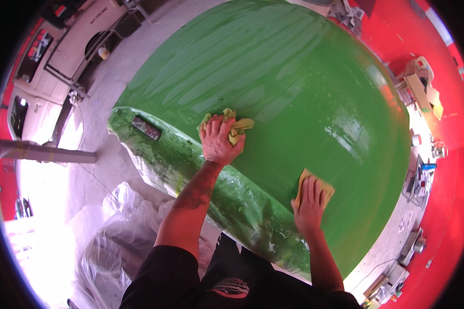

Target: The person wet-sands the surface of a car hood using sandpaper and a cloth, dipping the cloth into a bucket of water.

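A large, glossy green vehicle panel (273, 77) spreads out in front of me, wet and streaked over its far part. My left hand (222, 143) presses a crumpled yellow-green cloth (240, 127) against the panel near its edge, fingers curled over it. To the right and nearer to me, my right hand (310, 206) lies with its fingers over a flat yellow sheet of sandpaper (305, 180), pressed on the green surface. A dark, oblong sanding block (146, 127) rests on the panel's left border, left of the cloth.
Clear plastic sheeting (113, 242) is bunched at lower left and also covers the panel's near side. A grey post (46, 152) juts in from the left. Beyond it stands a pale van (46, 98). Tools and boxes (422, 92) line the red wall (448, 190) at right.
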`<state>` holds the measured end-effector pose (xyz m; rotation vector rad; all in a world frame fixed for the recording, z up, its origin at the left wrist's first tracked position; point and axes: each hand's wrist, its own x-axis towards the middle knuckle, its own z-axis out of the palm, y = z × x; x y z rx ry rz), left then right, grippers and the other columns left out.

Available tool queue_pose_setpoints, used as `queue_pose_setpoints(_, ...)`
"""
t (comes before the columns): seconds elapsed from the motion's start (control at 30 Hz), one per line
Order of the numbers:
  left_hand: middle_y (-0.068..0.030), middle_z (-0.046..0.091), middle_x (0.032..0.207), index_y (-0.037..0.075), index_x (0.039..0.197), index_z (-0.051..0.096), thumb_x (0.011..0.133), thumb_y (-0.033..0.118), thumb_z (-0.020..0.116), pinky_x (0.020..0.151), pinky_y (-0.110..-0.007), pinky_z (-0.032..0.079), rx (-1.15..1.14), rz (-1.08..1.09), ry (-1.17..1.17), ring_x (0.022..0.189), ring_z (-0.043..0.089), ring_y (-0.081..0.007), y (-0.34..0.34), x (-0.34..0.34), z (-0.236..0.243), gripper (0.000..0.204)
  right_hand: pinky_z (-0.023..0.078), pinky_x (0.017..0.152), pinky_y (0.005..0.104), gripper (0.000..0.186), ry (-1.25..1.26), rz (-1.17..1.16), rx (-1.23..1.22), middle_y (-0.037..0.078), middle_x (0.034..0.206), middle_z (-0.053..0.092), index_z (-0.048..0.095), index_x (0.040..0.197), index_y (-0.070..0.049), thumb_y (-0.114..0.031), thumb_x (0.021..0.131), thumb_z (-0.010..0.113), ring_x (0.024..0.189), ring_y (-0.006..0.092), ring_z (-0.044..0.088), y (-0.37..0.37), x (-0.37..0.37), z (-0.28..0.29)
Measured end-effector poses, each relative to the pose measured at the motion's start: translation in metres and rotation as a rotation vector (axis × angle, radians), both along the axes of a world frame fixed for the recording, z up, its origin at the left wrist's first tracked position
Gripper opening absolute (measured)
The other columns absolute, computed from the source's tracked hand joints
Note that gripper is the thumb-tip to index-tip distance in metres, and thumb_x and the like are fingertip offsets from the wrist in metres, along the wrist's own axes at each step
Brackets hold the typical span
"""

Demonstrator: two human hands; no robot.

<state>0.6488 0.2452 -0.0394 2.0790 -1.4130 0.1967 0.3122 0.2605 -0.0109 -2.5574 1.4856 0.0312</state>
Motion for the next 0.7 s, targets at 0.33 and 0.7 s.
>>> queue_pose_setpoints(0.33, -0.0103, 0.049, 0.127, 0.020, 0.122, 0.054, 0.072, 0.040, 0.074, 0.108, -0.059, 0.027, 0.014, -0.021, 0.083, 0.127, 0.043, -0.0347, 0.004, 0.002, -0.008, 0.058, 0.017, 0.118, 0.0513, 0.070, 0.064, 0.084, -0.145, 0.006, 0.161, 0.022, 0.023, 0.154, -0.012, -0.037, 0.096, 0.053, 0.147, 0.0278, 0.021, -0.217, 0.032, -0.020)
queue_pose_setpoints(0.7, -0.0109, 0.050, 0.126, 0.018, 0.120, 0.055, 0.071, 0.039, 0.075, 0.106, -0.057, 0.029, -0.009, -0.015, 0.087, 0.125, 0.045, -0.0338, 0.005, 0.005, 0.001, 0.056, 0.014, 0.118, 0.0517, 0.071, 0.082, 0.409, 0.126, 0.010, 0.158, 0.026, 0.030, 0.151, -0.009, -0.036, 0.092, 0.058, 0.147, 0.0311, 0.022, -0.005, 0.056, 0.010)
